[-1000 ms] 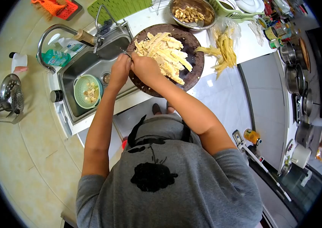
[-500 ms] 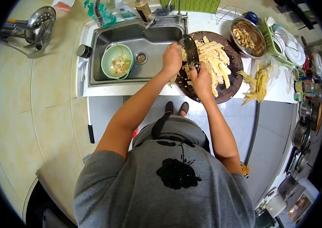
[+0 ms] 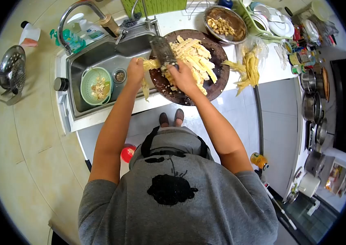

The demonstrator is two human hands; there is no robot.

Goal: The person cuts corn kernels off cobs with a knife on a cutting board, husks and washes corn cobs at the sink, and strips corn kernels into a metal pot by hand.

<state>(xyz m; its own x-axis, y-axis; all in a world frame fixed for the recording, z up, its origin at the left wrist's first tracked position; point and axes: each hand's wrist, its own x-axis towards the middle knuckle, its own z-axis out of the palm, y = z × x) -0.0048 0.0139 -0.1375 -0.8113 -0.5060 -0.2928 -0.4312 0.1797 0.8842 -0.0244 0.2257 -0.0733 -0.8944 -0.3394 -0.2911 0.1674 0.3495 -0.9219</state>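
My right hand (image 3: 184, 77) is closed around the handle of a kitchen knife (image 3: 162, 50) with a broad, dark blade. The blade lies over the left part of a round dark wooden chopping board (image 3: 220, 71). Pale yellow cut strips (image 3: 193, 57) are heaped on the board to the right of the blade, with small bits scattered around. My left hand (image 3: 135, 73) is closed beside the board's left edge, above the sink rim. From its fingers a limp yellow vegetable leaf (image 3: 151, 64) reaches toward the blade, and part of it hangs down.
In the steel sink (image 3: 114, 51) sits a green colander (image 3: 86, 87) with scraps. A metal bowl (image 3: 240, 30) of brown chunks stands behind the board. More yellow leaves (image 3: 249, 67) lie on a plastic bag at right, near a green dish rack (image 3: 258, 28). A faucet (image 3: 61, 30) arches at left.
The view has turned, so the counter appears shifted left. My left hand now stands farther from the knife, with the yellow leaf showing between them. The knife stays in my right hand.
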